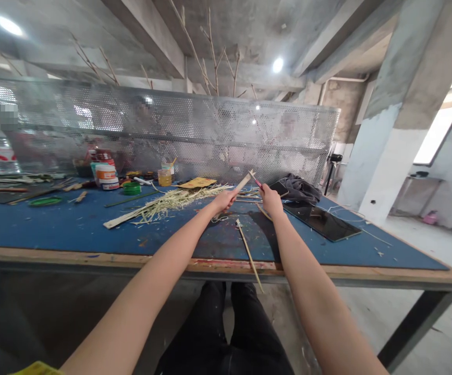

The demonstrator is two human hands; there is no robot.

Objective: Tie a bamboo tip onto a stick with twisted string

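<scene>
My left hand (224, 201) is closed around a flat pale strip (243, 181) that slants up and to the right. In my right hand (271, 200) is a thin tool with a reddish handle (257, 182); its tip meets or crosses the strip's upper end. Both hands are held over the blue tabletop. Below them a thin stick (249, 252) lies with its near end past the table's front edge. A heap of pale shavings and strips (167, 204) spreads to the left of my left hand.
A dark glossy panel (323, 221) and a dark cloth (300, 188) lie at the right. Paint jars (107, 174), a green lid (132, 188) and a yellow cup (165, 177) stand at the back left. A perforated metal screen (194, 135) rises behind the table (73, 226).
</scene>
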